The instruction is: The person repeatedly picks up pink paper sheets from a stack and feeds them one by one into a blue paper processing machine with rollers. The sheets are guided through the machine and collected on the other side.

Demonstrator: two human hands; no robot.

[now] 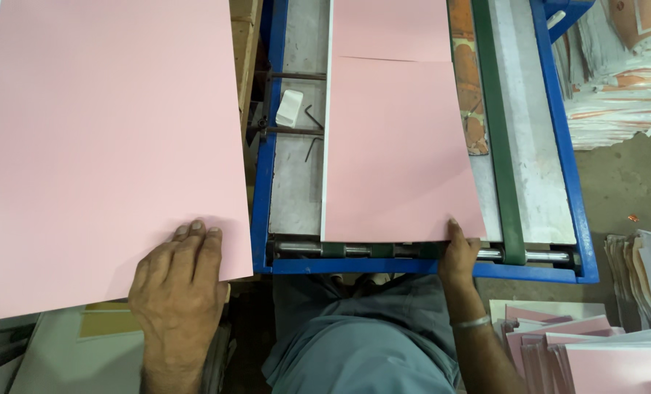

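**Pink sheets at the feeder**

The left hand (178, 286) lies flat, fingers spread, pressing the near edge of a large pink sheet stack (99, 146). The right hand (458, 254) pinches the near corner of a pink sheet (398, 146) lying on the blue-framed feed bed (264, 182), just above the steel roller (355, 250). Fingertips sit close to that roller; a slip could likely nip them, or skew the sheet against the green belt (502, 146) right of the hand.

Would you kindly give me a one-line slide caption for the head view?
Right hand feeds a pink sheet onto a blue-framed machine bed; left hand rests on a pink stack.
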